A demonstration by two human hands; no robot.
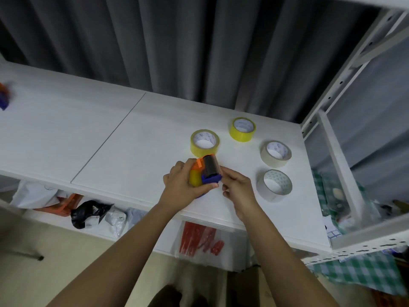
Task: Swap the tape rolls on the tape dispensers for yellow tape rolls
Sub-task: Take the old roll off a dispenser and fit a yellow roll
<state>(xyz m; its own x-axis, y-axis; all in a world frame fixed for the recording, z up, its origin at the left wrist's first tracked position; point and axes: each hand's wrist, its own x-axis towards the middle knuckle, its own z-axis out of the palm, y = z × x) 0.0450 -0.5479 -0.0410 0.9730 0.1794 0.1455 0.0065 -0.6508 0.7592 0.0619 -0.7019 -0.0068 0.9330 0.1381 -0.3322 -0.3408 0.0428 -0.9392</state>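
Now left hand [183,182] grips tape dispenser [204,173]; right hand [238,188] pinches its edge; core print unreadable.

1. The white table [66,134] has a thin seam running across its top.
2. Two yellow tape rolls [205,143] [242,129] lie flat on it, near each other.
3. Two pale tape rolls [275,154] [274,185] lie flat to the right of them.
4. A blurred orange and blue thing [4,96] lies at the far left edge.

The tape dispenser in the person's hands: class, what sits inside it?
A yellow tape roll shows inside the tape dispenser. The left hand covers most of it, so its seating is hidden.
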